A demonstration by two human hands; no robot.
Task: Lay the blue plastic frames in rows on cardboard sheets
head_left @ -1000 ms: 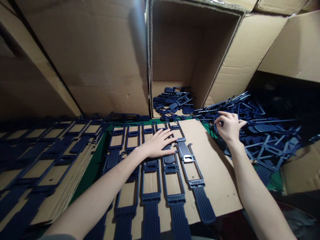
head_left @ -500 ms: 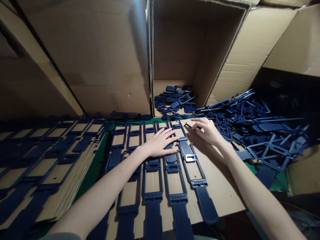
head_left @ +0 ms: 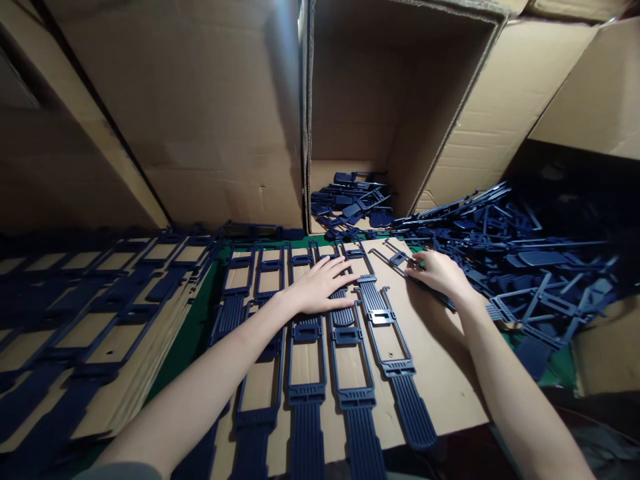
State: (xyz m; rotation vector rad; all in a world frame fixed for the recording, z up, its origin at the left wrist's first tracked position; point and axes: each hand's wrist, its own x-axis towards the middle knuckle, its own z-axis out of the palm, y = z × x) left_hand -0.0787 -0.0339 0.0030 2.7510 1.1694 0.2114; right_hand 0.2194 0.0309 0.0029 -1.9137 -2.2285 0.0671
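Cardboard boxes (head_left: 390, 100) wall the counter behind the fingers. Beyond the right hand (head_left: 437, 275) lies a loose pile of blue parts (head_left: 525, 267), unsorted. Under the left hand (head_left: 323, 287), fingers spread flat, is a cardboard sheet (head_left: 440, 347) carrying several aligned rows (head_left: 305, 347). Right fingers pinch one blue part (head_left: 400, 260) onto the sheet's bare side.

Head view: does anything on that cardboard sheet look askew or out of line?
Yes. The dark blue part under the right hand lies diagonally across the cardboard sheet, while the row of parts beneath the left hand runs parallel. The loose pile to the right is jumbled, spilling from the open box.
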